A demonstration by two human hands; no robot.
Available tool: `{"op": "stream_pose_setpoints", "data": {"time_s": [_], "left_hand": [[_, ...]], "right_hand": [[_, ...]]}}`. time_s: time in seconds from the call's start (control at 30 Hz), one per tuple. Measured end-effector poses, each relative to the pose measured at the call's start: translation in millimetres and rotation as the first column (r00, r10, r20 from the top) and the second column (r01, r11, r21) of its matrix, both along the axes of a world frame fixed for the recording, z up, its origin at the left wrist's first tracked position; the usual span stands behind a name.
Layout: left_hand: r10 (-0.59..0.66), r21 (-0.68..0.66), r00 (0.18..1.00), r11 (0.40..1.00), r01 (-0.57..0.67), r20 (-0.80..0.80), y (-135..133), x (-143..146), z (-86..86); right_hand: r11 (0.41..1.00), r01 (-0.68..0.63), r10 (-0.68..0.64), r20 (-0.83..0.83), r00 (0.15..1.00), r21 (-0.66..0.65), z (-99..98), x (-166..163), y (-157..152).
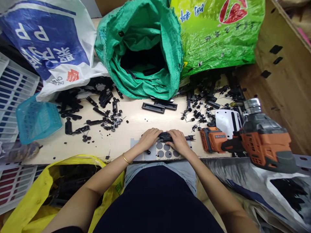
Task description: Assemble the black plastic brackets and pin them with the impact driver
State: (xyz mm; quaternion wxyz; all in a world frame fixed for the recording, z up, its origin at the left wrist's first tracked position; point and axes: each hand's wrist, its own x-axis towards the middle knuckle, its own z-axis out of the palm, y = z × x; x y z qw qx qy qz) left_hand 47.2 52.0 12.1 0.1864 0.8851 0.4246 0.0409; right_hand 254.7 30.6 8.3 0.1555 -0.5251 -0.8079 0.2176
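Observation:
My left hand and my right hand rest side by side at the near edge of the pale workbench. Both curl their fingers over a long black plastic part that lies across a grey sheet with dark round dots. The part's right end sticks out past my right hand. A gold bangle circles my left wrist. Two more flat black strips lie farther back on the bench.
An orange and black cordless driver sits at the right. Heaps of small black parts and screws cover the bench. An open green sack, a white and blue sack, a lime bag, a teal basket and a yellow bag ring the bench.

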Motion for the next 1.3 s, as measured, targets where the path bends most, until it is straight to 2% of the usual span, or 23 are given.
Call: {"op": "stream_pose_setpoints", "data": {"time_s": [0.1, 0.23, 0.4, 0.53, 0.57, 0.63, 0.7, 0.73, 0.83, 0.9, 0.97, 1.0, 1.03, 1.07, 1.1, 1.13, 1.17, 1.2, 1.3], "left_hand": [[-0.003, 0.013, 1.000, 1.000, 0.003, 0.011, 2, 0, -7.2], [-0.025, 0.050, 0.999, 0.998, 0.024, 0.024, 2, 0, -9.0], [-0.047, 0.067, 0.999, 0.997, 0.046, 0.015, 4, -2, -9.8], [-0.103, 0.034, 0.994, 0.994, 0.102, 0.032, 15, -2, -9.6], [-0.103, 0.024, 0.994, 0.994, 0.103, 0.033, 18, -1, -8.8], [-0.075, 0.001, 0.997, 0.997, 0.075, 0.023, 23, 5, -6.2], [-0.055, -0.023, 0.998, 0.998, 0.055, 0.007, 23, 12, -2.1], [-0.061, -0.032, 0.998, 0.998, 0.062, 0.007, 22, 16, 0.4], [-0.125, -0.032, 0.989, 0.991, 0.128, 0.082, 15, 19, 7.8], [-0.114, -0.006, 0.979, 0.993, 0.116, 0.168, 11, 11, 11.8], [0.024, 0.008, 0.974, 1.000, -0.027, 0.225, 10, -8, 14.6], [0.150, 0.008, 0.961, 0.988, -0.156, 0.233, 11, -21, 15.5], [0.298, 0.011, 0.928, 0.951, -0.308, 0.224, 14, -36, 16.2], [0.451, 0.018, 0.869, 0.886, -0.464, 0.205, 19, -53, 16.5], [0.588, 0.048, 0.790, 0.796, -0.603, 0.171, 24, -69, 16.2], [0.679, 0.098, 0.725, 0.718, -0.689, 0.114, 30, -85, 15.3], [0.728, 0.142, 0.683, 0.671, -0.727, 0.055, 36, -99, 13.8], [0.745, 0.168, 0.667, 0.658, -0.734, -0.003, 42, -111, 11.7], [0.703, 0.184, 0.701, 0.709, -0.681, -0.119, 54, -131, 5.2]], "right_hand": [[0.997, -0.083, 0.083, 0.044, 0.996, -0.004, -12.4, 2, 7], [0.994, -0.109, 0.108, 0.040, 0.993, 0.022, -17.2, 7, 5], [0.997, 0.004, -0.007, 0.038, 0.999, 0.080, -18.8, -2, -8], [0.999, 0.035, -0.034, -0.070, 0.997, 0.010, -14.6, 7, -4], [0.998, 0.062, -0.062, -0.100, 0.993, 0.004, -12.8, 13, 2], [0.978, 0.205, -0.201, -0.092, 0.975, 0.039, -10.3, 28, 21], [0.923, 0.367, -0.369, 0.001, 0.929, 0.114, -10.3, 39, 47], [0.905, 0.402, -0.412, 0.054, 0.909, 0.138, -11.2, 43, 61], [0.903, 0.405, -0.425, 0.168, 0.889, 0.140, -14.7, 43, 102], [0.910, 0.391, -0.414, 0.220, 0.883, 0.139, -15.7, 41, 120], [0.916, 0.364, -0.399, 0.289, 0.870, 0.167, -15.7, 42, 130], [0.918, 0.348, -0.393, 0.320, 0.862, 0.189, -15.6, 43, 132], [0.919, 0.332, -0.388, 0.342, 0.856, 0.211, -15.4, 45, 133], [0.919, 0.320, -0.384, 0.349, 0.855, 0.229, -15.0, 47, 132], [0.918, 0.315, -0.384, 0.342, 0.858, 0.240, -14.2, 48, 131], [0.915, 0.320, -0.388, 0.321, 0.864, 0.244, -12.6, 50, 129], [0.909, 0.339, -0.401, 0.287, 0.870, 0.242, -10.2, 51, 127], [0.896, 0.372, -0.426, 0.235, 0.874, 0.241, -6.7, 51, 124], [0.823, 0.538, -0.532, -0.086, 0.843, 0.184, 7.9, 50, 111]]}}
